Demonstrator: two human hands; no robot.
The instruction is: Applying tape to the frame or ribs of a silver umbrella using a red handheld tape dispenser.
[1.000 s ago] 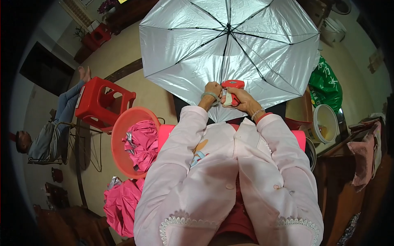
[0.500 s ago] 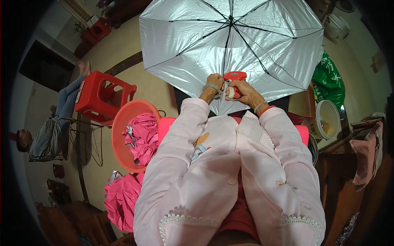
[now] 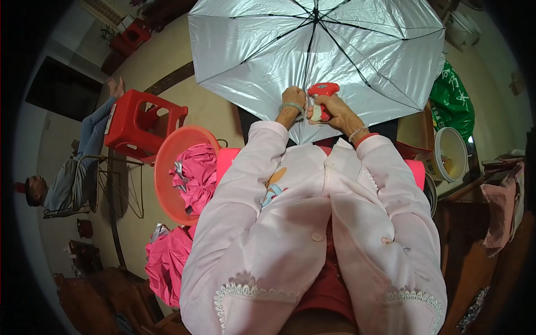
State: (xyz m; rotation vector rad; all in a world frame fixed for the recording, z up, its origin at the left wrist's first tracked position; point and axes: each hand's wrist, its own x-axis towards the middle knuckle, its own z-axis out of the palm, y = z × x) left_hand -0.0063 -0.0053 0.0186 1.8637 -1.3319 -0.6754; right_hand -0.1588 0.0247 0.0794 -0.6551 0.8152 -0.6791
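An open umbrella point(image 3: 251, 72) lies with its silver lining and dark ribs facing me, its near edge reaching my lap. My left hand point(image 3: 294, 97) is closed at the near part of the canopy, beside a rib, pinching the umbrella there. My right hand point(image 3: 333, 110) grips a red-and-white pistol-shaped hand tool point(image 3: 322, 89). The tool's red head is close to my left fingers and the same rib. My fingertips and the exact spot they pinch are too small to make out.
To my left, an orange-red basin point(image 3: 163, 177) holds pink silver-lined fabric point(image 3: 198, 173); more pink fabric point(image 3: 167, 268) lies nearer. Beyond are a red stool point(image 3: 129, 125) and a seated person point(image 3: 70, 178). At right are a green bag point(image 3: 455, 109) and a pale bucket point(image 3: 451, 156).
The whole view has shifted slightly, so the umbrella, my hands and the surroundings sit a little higher. Both hands keep their hold and their place at the rib.
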